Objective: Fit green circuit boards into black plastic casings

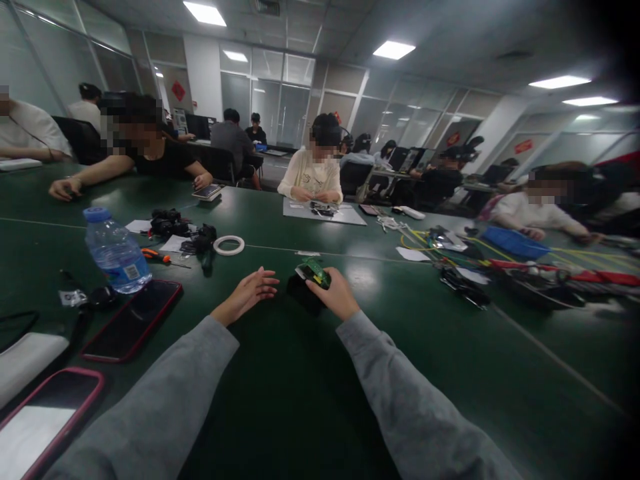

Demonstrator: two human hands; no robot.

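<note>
My right hand grips a small green circuit board by its right side, thumb in front. The board is tilted just above the dark green table, and a dark shape, perhaps its shadow, lies below it. To its left, my left hand is held with fingers stretched out and nothing in them. A gap separates those fingertips from the board. Beyond my left hand lies a white ring-shaped roll of tape. An orange-handled screwdriver rests farther left.
At left stand a water bottle, a red-edged phone and a pink-cased phone. Black cables lie behind them. To the right are more cables and a blue tray. Across the table a person works over a grey mat.
</note>
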